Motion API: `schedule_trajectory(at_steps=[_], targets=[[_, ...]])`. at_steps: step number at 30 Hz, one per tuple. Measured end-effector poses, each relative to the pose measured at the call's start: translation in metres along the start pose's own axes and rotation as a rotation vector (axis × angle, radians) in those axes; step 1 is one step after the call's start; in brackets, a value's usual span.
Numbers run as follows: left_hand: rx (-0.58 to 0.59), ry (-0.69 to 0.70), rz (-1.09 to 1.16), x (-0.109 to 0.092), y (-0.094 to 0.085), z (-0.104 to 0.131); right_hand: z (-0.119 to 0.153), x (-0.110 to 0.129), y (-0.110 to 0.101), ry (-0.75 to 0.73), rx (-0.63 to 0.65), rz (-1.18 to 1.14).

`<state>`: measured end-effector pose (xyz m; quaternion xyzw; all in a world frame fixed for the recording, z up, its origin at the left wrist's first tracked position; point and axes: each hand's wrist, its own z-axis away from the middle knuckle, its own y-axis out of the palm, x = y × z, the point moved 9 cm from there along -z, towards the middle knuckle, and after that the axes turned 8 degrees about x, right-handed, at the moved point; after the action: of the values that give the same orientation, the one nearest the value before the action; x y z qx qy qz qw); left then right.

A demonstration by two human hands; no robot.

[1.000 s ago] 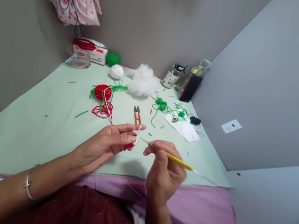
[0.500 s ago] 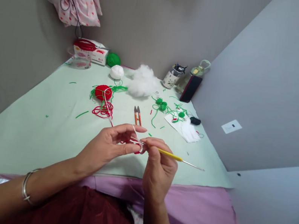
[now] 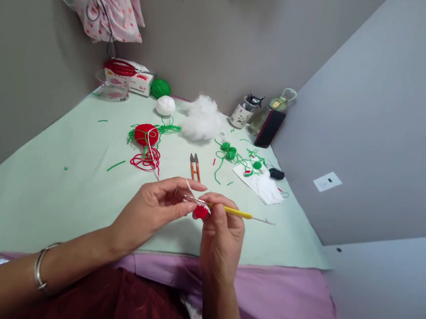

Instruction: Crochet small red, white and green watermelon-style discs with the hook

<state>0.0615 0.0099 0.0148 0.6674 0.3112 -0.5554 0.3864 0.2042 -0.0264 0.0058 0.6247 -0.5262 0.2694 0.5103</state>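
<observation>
Between my two hands sits a small red and white crochet piece (image 3: pixel 201 212). My left hand (image 3: pixel 156 204) pinches its left edge with thumb and fingertips, and white yarn runs over the raised index finger. My right hand (image 3: pixel 224 232) is closed on a crochet hook (image 3: pixel 234 212) with a yellow handle and metal ends; its left tip lies at the top of the piece. A red yarn ball (image 3: pixel 146 134) with loose red strands and the white yarn ball (image 3: pixel 165 105) lie beyond my left hand. Orange-handled thread snips (image 3: pixel 195 167) rest just past my fingers.
White stuffing (image 3: pixel 202 119) is heaped at the back. Small green crochet balls (image 3: pixel 231 154) and tangled green yarn lie right of centre, near white tissue (image 3: pixel 260 181). A phone (image 3: pixel 270 129), a bottle (image 3: pixel 282 103) and a pen jar (image 3: pixel 243 113) stand at the back right.
The crochet piece has turned so that more of its red side shows. My right hand and the hook have shifted slightly left, and the hook lies more level.
</observation>
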Motion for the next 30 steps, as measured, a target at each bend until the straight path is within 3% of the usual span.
schedule_trajectory(at_steps=[5,14,19,25,30], targets=[[-0.031,0.088,-0.188,-0.012,-0.004,-0.002,0.001,0.007,0.005,-0.026,0.056,0.062],[0.031,0.031,-0.212,-0.011,-0.007,-0.015,0.001,0.013,0.005,-0.086,0.015,0.076],[-0.108,0.096,-0.347,-0.031,-0.015,-0.015,0.008,0.042,0.012,-0.337,0.034,0.389],[0.070,-0.027,-0.043,-0.015,0.000,-0.013,0.033,0.064,0.034,-0.773,0.105,0.967],[0.080,-0.142,0.244,0.002,0.002,-0.012,0.038,0.065,0.056,-0.944,0.260,1.217]])
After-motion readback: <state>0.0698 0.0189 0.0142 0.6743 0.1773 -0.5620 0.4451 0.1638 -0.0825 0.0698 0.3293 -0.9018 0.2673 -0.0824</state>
